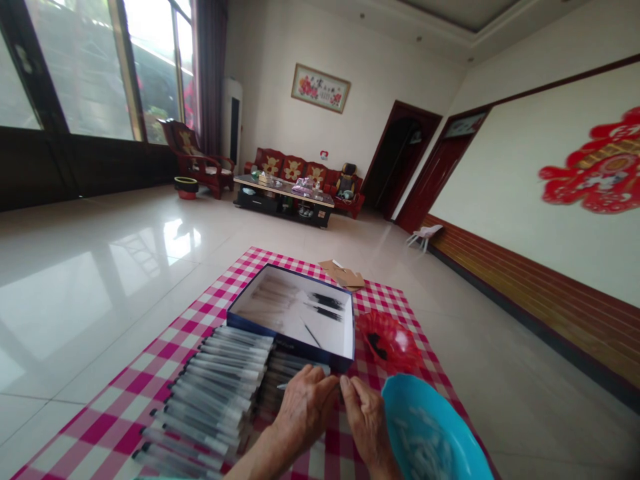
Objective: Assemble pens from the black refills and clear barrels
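My left hand (309,403) is closed around a slim pen, whose pale pointed tip (283,386) pokes out on the left. Against it, my right hand (366,419) pinches with thumb and finger; a dark bit shows between the hands, but my fingers hide what it is. To the left lie rows of clear pens (215,393) with dark ends. Beside them, partly under my left hand, is a pile of darker pen barrels (285,367). Just beyond my hands stands a shallow blue-edged box (280,323) holding thin pale sticks and black refills (327,312).
To the right, a blue bowl (435,390) holds several whitish caps (425,443). A red scalloped dish (400,343) contains small black pieces. Brown cardboard (345,273) lies at the far edge of the checked tablecloth (185,343). A coffee table (285,200) and sofa stand across the room.
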Available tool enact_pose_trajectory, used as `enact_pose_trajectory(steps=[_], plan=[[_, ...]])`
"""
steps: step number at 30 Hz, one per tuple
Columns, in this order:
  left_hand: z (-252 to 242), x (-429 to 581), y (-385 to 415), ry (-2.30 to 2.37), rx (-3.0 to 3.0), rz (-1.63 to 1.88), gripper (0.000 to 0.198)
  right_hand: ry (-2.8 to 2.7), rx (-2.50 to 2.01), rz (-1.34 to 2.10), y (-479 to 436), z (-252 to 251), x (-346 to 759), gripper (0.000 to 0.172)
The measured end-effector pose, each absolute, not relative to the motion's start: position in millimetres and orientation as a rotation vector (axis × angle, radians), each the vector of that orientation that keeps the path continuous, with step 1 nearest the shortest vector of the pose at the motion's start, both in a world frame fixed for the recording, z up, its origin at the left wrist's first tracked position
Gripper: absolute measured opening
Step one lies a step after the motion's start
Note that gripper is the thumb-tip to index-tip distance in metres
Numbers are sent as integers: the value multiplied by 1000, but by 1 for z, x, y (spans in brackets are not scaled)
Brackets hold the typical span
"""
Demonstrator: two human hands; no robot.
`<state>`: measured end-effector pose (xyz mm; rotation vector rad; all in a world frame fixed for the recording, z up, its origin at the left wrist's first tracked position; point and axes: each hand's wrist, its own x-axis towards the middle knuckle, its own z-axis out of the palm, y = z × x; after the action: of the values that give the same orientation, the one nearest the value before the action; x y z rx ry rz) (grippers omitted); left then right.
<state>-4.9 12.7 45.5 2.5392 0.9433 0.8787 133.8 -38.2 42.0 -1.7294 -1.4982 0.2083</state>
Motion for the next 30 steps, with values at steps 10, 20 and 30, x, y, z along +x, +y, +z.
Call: enact_pose_trajectory(steps=[10, 20, 30], plan=[[46, -4, 12, 738, 2066, 1354, 21, -871, -1688, 482, -39, 57, 133, 48], [46, -4, 28, 738, 922, 1089, 58, -917, -1210, 1292, -33, 43, 76, 53], [52, -2, 26, 727, 1024, 880, 60, -1454, -1900, 379, -73, 86, 167, 22]])
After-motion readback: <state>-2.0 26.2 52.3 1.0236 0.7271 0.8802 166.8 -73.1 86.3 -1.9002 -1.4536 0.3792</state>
